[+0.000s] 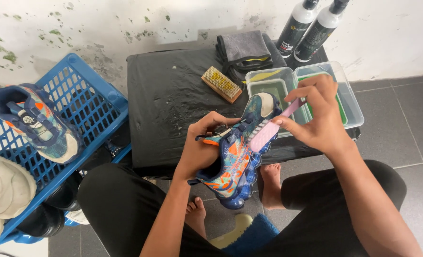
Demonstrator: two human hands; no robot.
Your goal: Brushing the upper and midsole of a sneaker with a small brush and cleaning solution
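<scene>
My left hand [203,147] grips a colourful blue, orange and teal sneaker [235,159] from its inner side, holding it tilted over my lap with the toe pointing away. My right hand [316,116] holds a pink brush [268,131] pressed against the sneaker's outer side. The matching sneaker [38,121] lies on a blue plastic crate [92,102] at the left.
A black-covered table [173,104] carries a wooden brush [222,84], a folded grey cloth [244,47], two clear tubs of water [316,85] and two black-and-white bottles [309,26]. Pale shoes [2,190] sit on the crate's lower left. My bare feet rest on grey tiles.
</scene>
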